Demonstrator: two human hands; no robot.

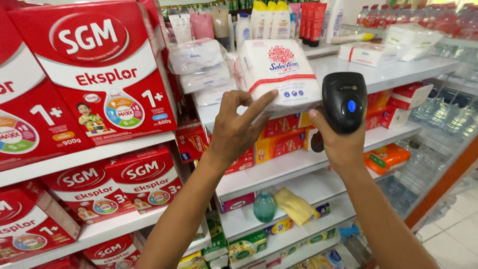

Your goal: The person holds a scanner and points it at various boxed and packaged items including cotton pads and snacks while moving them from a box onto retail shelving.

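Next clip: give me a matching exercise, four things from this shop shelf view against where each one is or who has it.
Things:
1. white tissue pack
2. black barcode scanner
3. large red cartons
4. teal bottle

Places:
A. upper shelf on the left
B. in the right hand
C. lying on a lower shelf, beside a yellow packet
D. under the left hand fingertips

Pairs: 1-D, 2-B, 3-A, 4-C

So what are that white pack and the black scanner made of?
White pack: seemingly thin glossy plastic film over something soft; it wrinkles and shines under the left hand.
Scanner in the right hand: likely hard plastic, smooth black shell with soft highlights.
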